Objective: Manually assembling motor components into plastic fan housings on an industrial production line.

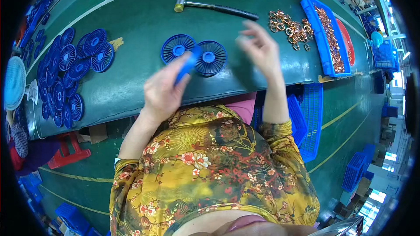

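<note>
My left hand (pixel 164 89) is closed on a blue plastic disc (pixel 188 67), tilted nearly edge-on and blurred. Behind it, two round blue slotted discs (pixel 178 50) with solid hubs lie on the green table, the right one (pixel 209 57) seeming to sit on another. My right hand (pixel 261 50) is raised over the table to their right, blurred, fingers bent and apart, with nothing visible between them. Beyond it lies a loose pile of shiny copper-coloured rings (pixel 291 28). A mallet (pixel 218 7) with yellow faces and a black grip rests at the far side.
Many blue discs (pixel 59 76) are heaped at the table's left. On the right, a blue tray (pixel 323 35) holds more copper-coloured rings beside a red basin (pixel 345 41). Blue crates (pixel 313 118) stand below the table edge; a red stool (pixel 69 150) is lower left.
</note>
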`<state>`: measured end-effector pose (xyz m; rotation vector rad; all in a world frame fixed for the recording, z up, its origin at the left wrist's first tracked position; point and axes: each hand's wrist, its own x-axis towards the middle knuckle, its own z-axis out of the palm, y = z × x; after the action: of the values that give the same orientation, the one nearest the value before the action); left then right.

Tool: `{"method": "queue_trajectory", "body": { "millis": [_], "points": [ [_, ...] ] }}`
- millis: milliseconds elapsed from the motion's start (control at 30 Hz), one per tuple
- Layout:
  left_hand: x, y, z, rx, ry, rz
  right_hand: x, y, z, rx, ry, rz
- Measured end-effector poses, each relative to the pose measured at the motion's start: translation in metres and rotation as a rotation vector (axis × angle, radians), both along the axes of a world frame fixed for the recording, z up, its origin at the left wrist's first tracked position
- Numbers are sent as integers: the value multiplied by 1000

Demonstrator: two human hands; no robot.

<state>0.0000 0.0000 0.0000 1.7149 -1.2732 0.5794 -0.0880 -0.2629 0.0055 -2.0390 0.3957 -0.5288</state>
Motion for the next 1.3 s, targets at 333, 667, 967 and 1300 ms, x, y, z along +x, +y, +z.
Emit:
{"method": "queue_trajectory", "body": {
  "millis": [333,667,967,1300],
  "points": [
    [34,30,-24,592,155,306,-6,-120,-38,-767,355,-462],
    [175,89,-19,705,-38,1096,-16,-105,-22,-725,208,-464],
    [211,107,-40,775,140,1042,-41,-70,-16,-429,322,-412],
    [186,103,-14,285,299,1060,-44,-70,-10,-489,319,-388]
  ]
}}
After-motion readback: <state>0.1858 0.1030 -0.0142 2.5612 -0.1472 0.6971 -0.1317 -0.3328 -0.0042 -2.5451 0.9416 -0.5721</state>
